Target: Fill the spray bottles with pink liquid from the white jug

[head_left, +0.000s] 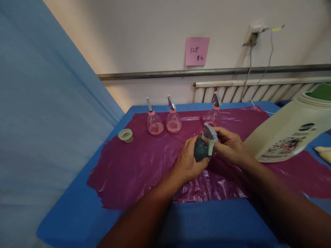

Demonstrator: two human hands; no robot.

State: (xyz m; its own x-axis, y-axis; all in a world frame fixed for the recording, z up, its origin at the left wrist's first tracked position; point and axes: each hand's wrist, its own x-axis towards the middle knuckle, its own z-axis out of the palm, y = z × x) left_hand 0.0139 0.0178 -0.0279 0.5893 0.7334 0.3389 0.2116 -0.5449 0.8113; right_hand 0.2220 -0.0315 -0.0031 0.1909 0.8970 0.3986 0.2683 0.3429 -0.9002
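Observation:
My left hand (186,163) is wrapped round the round body of a small dark green spray bottle (201,150) over a magenta plastic sheet (144,162). My right hand (229,146) grips the bottle's grey trigger head (211,133) from the right, fingers closed around it. The bottle stands roughly upright between both hands.
Three clear pink spray bottles (154,123), (173,121), (215,112) stand in a row at the back. A pale green cap (126,135) lies at the left. A large cream jug (289,132) lies on its side at the right. The table has a blue cover (77,213); a radiator (258,90) is behind.

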